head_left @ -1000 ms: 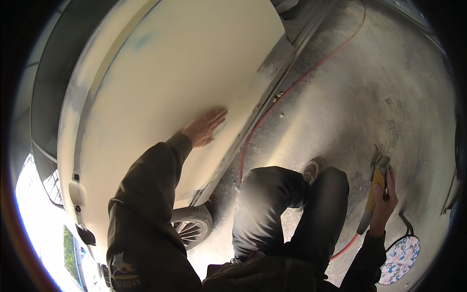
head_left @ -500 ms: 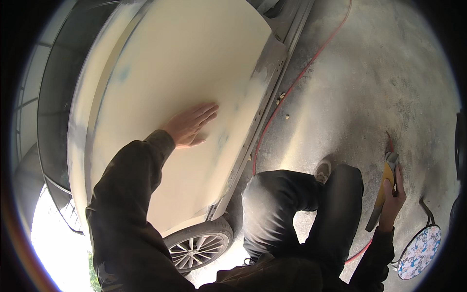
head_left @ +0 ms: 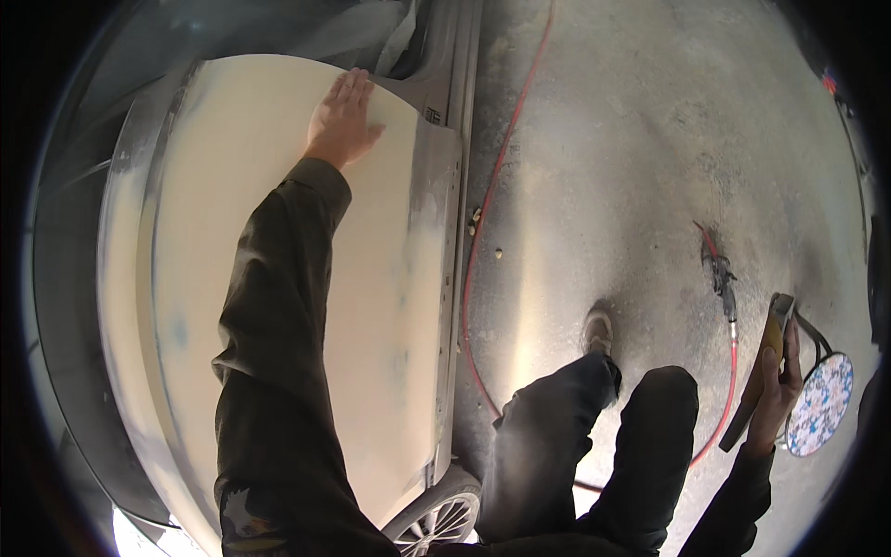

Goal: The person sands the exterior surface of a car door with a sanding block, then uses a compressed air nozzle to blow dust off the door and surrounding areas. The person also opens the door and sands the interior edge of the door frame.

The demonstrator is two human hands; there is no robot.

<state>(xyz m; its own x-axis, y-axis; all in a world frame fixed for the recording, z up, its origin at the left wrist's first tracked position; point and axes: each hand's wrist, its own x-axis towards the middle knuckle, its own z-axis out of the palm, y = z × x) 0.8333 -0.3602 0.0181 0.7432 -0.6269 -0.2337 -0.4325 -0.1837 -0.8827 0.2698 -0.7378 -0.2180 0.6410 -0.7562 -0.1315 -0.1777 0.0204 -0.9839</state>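
Fingers stretched out, my left hand (head_left: 343,119) lies flat on the cream, sanded car door panel (head_left: 297,278), close to its far edge. It holds nothing. Faint bluish and grey patches show on the panel. Out to the right, away from the car, my right hand (head_left: 778,395) grips a long hand sanding block (head_left: 754,388) with a yellow side and a grey end. The block is tilted, and its far end points away from me.
An air blow gun (head_left: 724,286) lies on the concrete floor (head_left: 613,167), joined to a red hose (head_left: 733,381). More red hose (head_left: 501,167) runs beside the car. A stool with a patterned round seat (head_left: 820,405) stands at the right. The car's wheel (head_left: 441,520) is near my legs.
My left hand has slid forward along the panel, from its middle to near the far edge. My right hand has moved right with the sanding block, and the blow gun now shows fully.
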